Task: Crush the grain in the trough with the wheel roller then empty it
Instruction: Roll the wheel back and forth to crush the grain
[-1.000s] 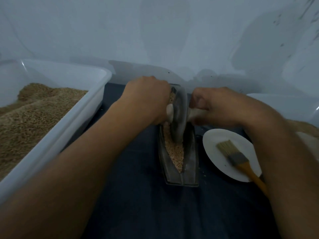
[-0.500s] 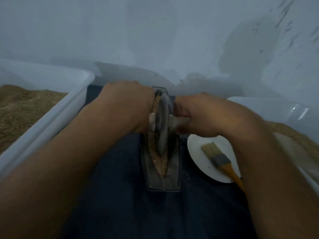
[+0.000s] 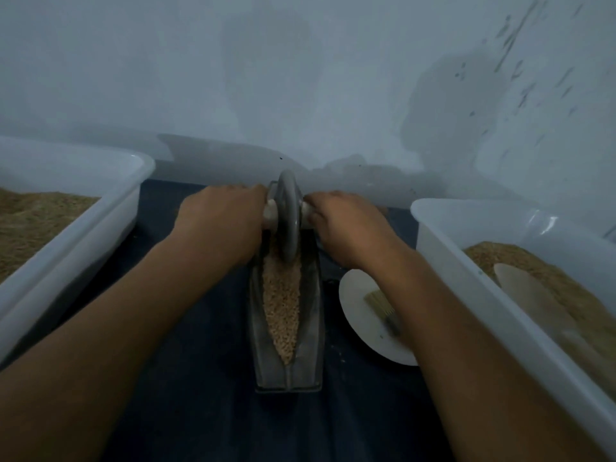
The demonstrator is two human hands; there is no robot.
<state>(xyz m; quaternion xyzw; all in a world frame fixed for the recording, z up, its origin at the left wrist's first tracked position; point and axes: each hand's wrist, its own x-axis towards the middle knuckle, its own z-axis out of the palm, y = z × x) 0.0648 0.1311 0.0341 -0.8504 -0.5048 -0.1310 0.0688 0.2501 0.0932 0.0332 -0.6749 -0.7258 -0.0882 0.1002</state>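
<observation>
Currently: dark surface (image 3: 206, 345), pale wall behind. Left grip (image 3: 221, 221) and right grip (image 3: 346, 225) each curled around wheel roller (image 3: 288, 218) axle, wheel between them in trough (image 3: 313, 315).

Dim, bluish; soft blur, wide-angle edge warp.

Hands (image 3: 220, 225) gripping wheel roller (image 3: 288, 218), grain-filled trough (image 3: 313, 305)
</observation>
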